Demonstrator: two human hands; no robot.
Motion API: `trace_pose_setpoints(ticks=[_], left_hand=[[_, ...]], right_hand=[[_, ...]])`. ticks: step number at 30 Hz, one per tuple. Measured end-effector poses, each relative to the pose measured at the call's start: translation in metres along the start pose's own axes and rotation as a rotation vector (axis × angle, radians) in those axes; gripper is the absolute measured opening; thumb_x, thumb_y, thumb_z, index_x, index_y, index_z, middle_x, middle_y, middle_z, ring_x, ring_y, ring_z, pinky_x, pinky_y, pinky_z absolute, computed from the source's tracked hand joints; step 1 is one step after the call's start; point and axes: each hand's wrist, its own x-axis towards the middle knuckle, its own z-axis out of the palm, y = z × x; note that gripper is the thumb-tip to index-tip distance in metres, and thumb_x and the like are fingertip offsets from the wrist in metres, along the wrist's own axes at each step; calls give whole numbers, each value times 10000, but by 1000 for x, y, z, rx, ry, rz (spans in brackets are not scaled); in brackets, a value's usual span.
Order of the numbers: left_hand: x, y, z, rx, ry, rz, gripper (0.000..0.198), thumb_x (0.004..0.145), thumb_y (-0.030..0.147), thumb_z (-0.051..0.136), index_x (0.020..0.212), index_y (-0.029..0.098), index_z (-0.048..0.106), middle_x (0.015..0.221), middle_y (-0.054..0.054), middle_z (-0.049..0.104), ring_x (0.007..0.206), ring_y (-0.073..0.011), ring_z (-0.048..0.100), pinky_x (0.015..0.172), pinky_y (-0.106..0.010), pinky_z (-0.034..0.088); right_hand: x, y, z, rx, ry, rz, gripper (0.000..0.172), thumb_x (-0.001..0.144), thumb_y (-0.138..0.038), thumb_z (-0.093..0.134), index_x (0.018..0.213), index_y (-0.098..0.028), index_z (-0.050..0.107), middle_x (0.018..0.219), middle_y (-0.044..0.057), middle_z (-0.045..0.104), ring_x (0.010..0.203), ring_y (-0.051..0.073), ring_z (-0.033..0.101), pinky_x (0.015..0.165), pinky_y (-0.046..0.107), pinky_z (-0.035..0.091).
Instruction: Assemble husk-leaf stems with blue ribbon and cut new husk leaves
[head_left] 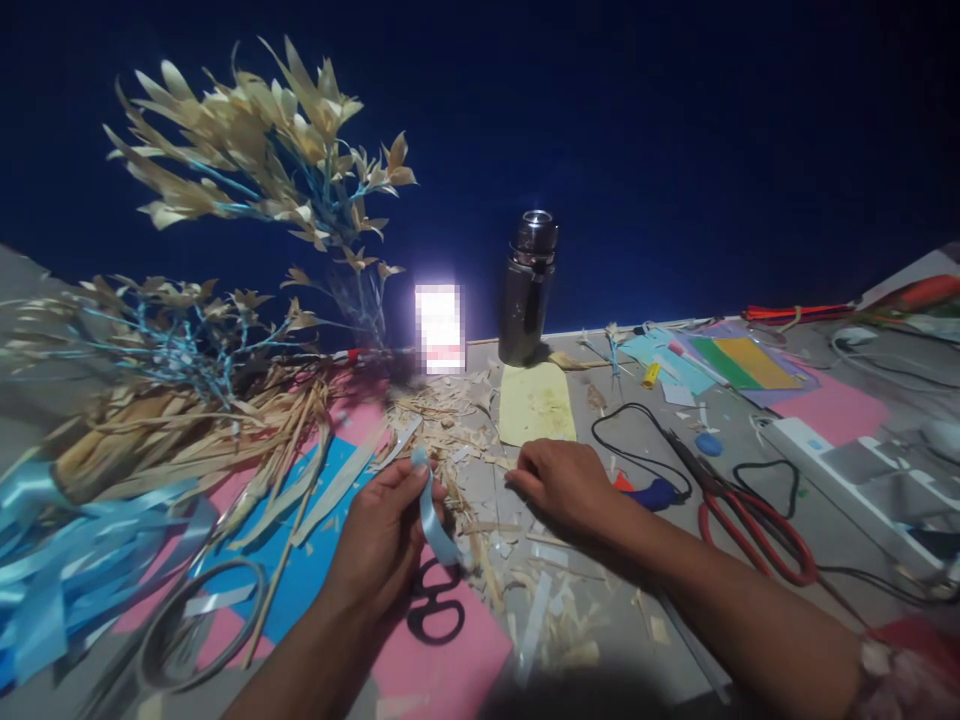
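Note:
Between the thumb and forefinger of my left hand [394,515] a short light blue ribbon [435,528] is pinched, its free end curling down to the right. Under that hand, black scissor handles [437,608] show on pink paper [457,665]; the blades are hidden. My right hand [562,482] rests low over the table with its fingers curled, just below a pale yellow sheet [536,400]. Whatever those fingers hold, if anything, is out of sight. Dry husk scraps [457,410] lie around and between both hands.
Husk flowers on blue stems [225,180] stand back left, above loose blue ribbons [90,560]. A dark flask [529,290] stands beside a bright screen [439,328]. Red-handled scissors [757,530], a cord [630,408] and a white power strip [847,495] lie right.

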Motion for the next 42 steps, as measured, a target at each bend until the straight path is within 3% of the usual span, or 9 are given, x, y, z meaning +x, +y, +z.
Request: trace_pose_setpoints(ticks=[4,10,19,27,34,42], left_hand=[[-3,2,3,3,4,-11,68,795,103,726,828,130,672,574,-22,658,483,-111,604,516,-208,557],[-5,-2,3,17,-43,-17,147,746,157,794,812,136,664,581,-8,650,478,-99,585,493,-187,527],[-4,-5,4,67,-47,-24,243,686,226,858,792,128,662,565,-2,642,458,-81,555,451,-151,475],[-9,-8,6,76,-88,-51,281,666,270,872,789,137,657,572,4,649,449,-90,552,458,-182,468],[-6,-15,2,135,-88,-24,335,663,343,877,822,139,663,628,-1,663,522,-111,583,522,-211,491],[-3,-17,0,135,-125,-52,312,679,335,882,806,146,668,638,3,651,524,-111,572,525,-222,492]], right_hand=[[8,-6,0,-73,-53,16,392,970,-521,562,894,-178,736,924,117,781,850,265,700,642,318,324],[13,-10,5,-137,-79,27,224,936,-249,536,897,-160,737,912,126,785,821,262,717,637,313,347],[7,-10,3,-137,-45,-27,147,949,-271,559,1029,-203,662,1015,87,771,904,256,708,655,315,329],[11,-14,10,-138,-36,-13,215,860,-125,555,1051,-190,631,956,78,771,844,248,708,631,321,297],[14,-9,9,-88,13,3,173,955,-291,568,1079,-180,616,1053,114,743,935,268,682,678,320,328],[15,-11,4,19,7,-1,245,829,-125,567,1040,-161,687,985,114,773,855,256,694,661,313,344]])
